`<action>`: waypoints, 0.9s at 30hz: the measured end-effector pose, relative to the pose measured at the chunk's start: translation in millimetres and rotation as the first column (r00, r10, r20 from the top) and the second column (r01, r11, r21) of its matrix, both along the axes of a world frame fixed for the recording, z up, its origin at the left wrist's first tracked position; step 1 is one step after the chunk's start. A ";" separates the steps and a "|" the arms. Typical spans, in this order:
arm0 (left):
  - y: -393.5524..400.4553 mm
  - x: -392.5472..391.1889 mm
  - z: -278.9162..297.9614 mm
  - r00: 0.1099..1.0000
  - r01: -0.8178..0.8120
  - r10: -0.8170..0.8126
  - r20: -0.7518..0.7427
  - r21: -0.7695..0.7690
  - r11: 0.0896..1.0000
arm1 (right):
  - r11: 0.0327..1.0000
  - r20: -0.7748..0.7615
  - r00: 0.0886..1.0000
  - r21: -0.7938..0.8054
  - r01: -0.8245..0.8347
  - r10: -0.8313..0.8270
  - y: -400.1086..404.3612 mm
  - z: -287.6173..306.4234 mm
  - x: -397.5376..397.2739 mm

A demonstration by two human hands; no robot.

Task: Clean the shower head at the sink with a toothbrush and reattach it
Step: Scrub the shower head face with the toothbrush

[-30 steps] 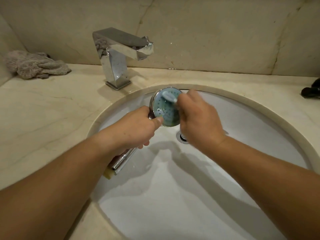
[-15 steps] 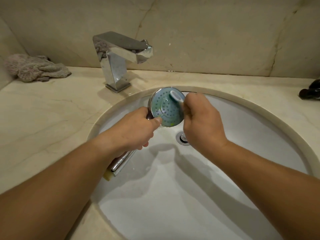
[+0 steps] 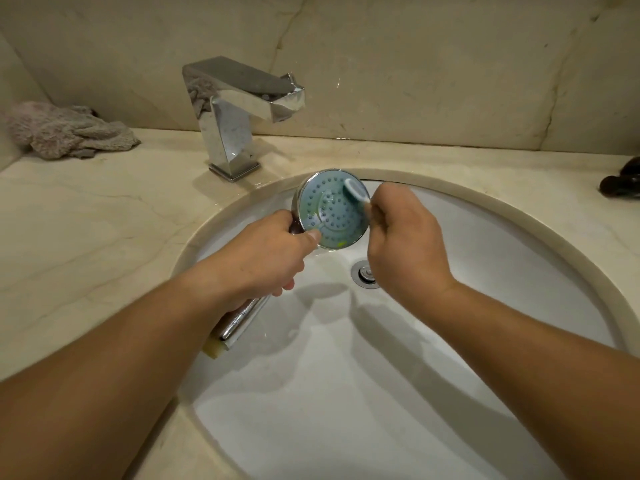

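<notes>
No text, label, brand, number or sign can be read anywhere around the sink (image 3: 519,216): the tap, the shower head held above the basin and the marble wall behind it all show bare, unmarked surfaces.

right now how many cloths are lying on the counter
1. The crumpled pinkish cloth lies at the far left of the counter, against the wall, left of the faucet. A dark object at the right edge is too cut off to identify.
</notes>
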State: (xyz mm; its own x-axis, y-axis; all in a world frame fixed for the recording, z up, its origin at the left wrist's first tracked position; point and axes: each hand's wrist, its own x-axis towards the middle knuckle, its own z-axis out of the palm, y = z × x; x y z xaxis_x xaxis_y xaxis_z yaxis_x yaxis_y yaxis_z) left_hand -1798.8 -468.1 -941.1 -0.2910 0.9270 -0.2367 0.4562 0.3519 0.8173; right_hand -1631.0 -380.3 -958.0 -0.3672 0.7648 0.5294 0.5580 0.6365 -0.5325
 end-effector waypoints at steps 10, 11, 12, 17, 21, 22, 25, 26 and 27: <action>2.1 2.2 -1.3 0.999 0.019 -0.019 -0.038 -0.006 1.000 | 0.987 0.130 0.990 0.143 -0.073 0.054 2.4 11.3 -4.5; 1.7 2.6 -0.6 0.999 0.019 -0.020 -0.042 -0.010 1.000 | 0.978 0.161 0.984 0.180 -0.101 0.072 2.2 9.2 -4.5; 1.2 2.9 0.2 0.999 0.017 -0.018 -0.044 -0.013 1.000 | 0.959 0.224 0.968 0.233 -0.163 0.110 -1.3 5.0 -5.4; 0.6 4.2 1.9 0.998 0.015 -0.015 -0.053 0.001 1.000 | 0.965 0.180 0.982 0.239 -0.105 0.062 5.7 8.4 -5.8; 0.8 3.7 1.3 0.998 0.025 -0.026 -0.062 -0.018 1.000 | 0.918 0.318 0.936 0.305 -0.253 0.153 -5.0 -1.4 -5.3; 0.9 3.8 1.7 0.998 0.028 -0.029 -0.054 -0.017 0.999 | 0.931 0.312 0.940 0.282 -0.231 0.139 -3.5 -0.4 -5.1; -0.3 3.5 3.9 1.000 0.026 -0.026 -0.013 -0.012 1.000 | 0.969 0.186 0.981 0.227 -0.100 0.058 4.7 6.2 -3.3; -1.0 3.6 4.5 1.000 0.026 -0.026 0.003 -0.015 1.000 | 0.956 0.227 0.970 0.252 -0.150 0.092 2.2 4.6 -2.9; -1.3 4.0 5.7 1.000 0.024 -0.024 0.020 -0.018 1.000 | 0.934 0.295 0.946 0.280 -0.223 0.137 -1.6 1.6 -2.3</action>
State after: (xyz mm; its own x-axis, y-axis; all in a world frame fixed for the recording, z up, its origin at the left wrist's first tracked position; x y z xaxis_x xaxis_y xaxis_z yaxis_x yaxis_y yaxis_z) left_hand -1794.9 -469.4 -935.4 -0.2637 0.9290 -0.2597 0.4482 0.3564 0.8198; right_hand -1633.3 -381.9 -956.4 -0.6432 0.4890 0.5893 0.5122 0.8468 -0.1436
